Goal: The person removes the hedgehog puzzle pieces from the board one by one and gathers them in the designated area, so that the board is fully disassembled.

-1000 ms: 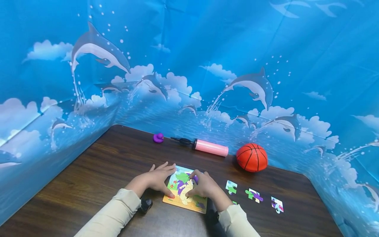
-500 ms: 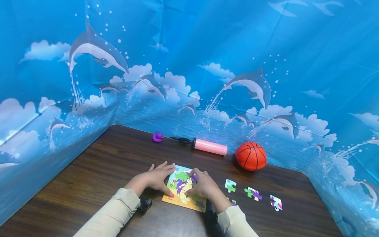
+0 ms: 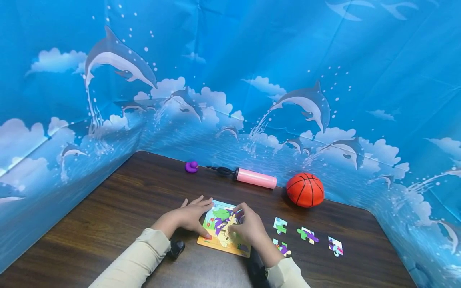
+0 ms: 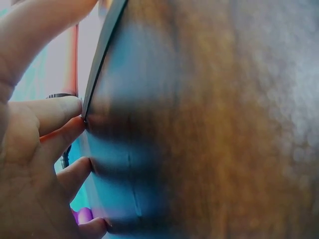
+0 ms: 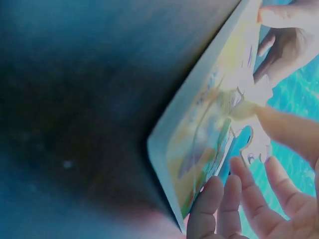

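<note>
A jigsaw puzzle board (image 3: 230,249) with a pony picture lies on the dark wooden table. My left hand (image 3: 192,217) spans its left side, thumb on the front left part and extended fingers near the far left corner. In the left wrist view, fingertips (image 4: 75,124) touch the tabletop and the board's edge. Above the right part of the board, my right hand (image 3: 252,230) pinches a puzzle piece (image 5: 256,144) between thumb and fingers. In the right wrist view that piece stands tilted up from the board, a bluish gap beside it.
Several loose puzzle pieces (image 3: 307,236) lie to the right of the board. Along the back of the table are a purple rubber duck (image 3: 192,167), a pink hand pump (image 3: 255,179) and an orange toy basketball (image 3: 305,190). A blue dolphin-print curtain (image 3: 230,80) encloses the table.
My right hand has shifted slightly and raised the puzzle piece at a tilt, uncovering more of the pony picture and a loose piece by the wrist. My left hand stays in place.
</note>
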Tool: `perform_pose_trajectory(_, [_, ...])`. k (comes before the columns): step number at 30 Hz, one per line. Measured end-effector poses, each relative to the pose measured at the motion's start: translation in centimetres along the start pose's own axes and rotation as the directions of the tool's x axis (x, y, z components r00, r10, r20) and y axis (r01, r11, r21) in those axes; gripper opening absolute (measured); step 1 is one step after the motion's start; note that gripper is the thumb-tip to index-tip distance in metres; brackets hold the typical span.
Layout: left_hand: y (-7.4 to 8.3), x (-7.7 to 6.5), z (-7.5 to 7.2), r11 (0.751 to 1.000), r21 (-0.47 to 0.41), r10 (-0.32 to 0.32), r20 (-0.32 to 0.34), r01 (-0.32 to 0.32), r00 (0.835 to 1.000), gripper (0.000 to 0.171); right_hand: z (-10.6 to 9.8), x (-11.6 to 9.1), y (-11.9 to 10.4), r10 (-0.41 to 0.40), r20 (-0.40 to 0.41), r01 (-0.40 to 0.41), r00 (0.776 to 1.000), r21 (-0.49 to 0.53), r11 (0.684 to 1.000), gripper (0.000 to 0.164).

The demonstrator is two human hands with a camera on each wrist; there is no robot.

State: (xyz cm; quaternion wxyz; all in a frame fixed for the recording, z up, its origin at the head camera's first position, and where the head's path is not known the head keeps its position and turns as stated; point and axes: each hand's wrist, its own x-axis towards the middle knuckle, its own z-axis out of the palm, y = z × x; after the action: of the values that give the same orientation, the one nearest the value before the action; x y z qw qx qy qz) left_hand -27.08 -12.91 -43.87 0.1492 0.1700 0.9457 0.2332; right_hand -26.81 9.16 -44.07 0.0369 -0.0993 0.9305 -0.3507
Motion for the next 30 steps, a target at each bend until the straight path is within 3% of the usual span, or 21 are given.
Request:
perform_pose_trajectory(6, [-0.1, 0.1, 0.2, 1.000, 0.009, -0.009, -0.006, 0.009, 1.000, 0.100, 0.1, -0.3, 0.7, -0.013, -0.085, 0.025, 0.996, 0.139, 0.990, 0.014])
perform_pose_trajectory(12, [0.1, 0.0, 0.2, 1.000, -0.002, -0.008, -0.007, 0.008, 1.000, 0.099, 0.0, -0.2, 1.6, -0.018, -0.097, 0.045, 0.995, 0.292, 0.955, 0.008])
perform_pose_trajectory(16, [-0.1, 0.0, 0.3, 1.000, 0.002, -0.006, -0.008, 0.006, 1.000, 0.100, -0.3, -0.1, 2.0, 0.001, -0.064, 0.028, 0.998, 0.450, 0.893, 0.011])
perform_pose_trajectory(21, [-0.4, 0.2, 0.4, 1.000, 0.008, -0.005, -0.005, 0.005, 1.000, 0.102, -1.0, -0.3, 2.4, 0.103, 0.017, -0.091, 0.995, 0.620, 0.779, 0.025])
perform_pose_trajectory(26, [-0.5, 0.3, 0.4, 1.000, 0.010, -0.003, -0.001, 0.003, 1.000, 0.102, -2.5, -1.0, 3.4, 0.208, 0.106, -0.223, 0.972, 0.686, 0.693, 0.031])
perform_pose_trajectory(30, [-0.6, 0.3, 0.4, 1.000, -0.001, 0.004, 0.002, -0.004, 1.000, 0.103, -4.1, -1.9, 5.0, 0.268, 0.128, -0.277, 0.955, 0.708, 0.650, 0.026])
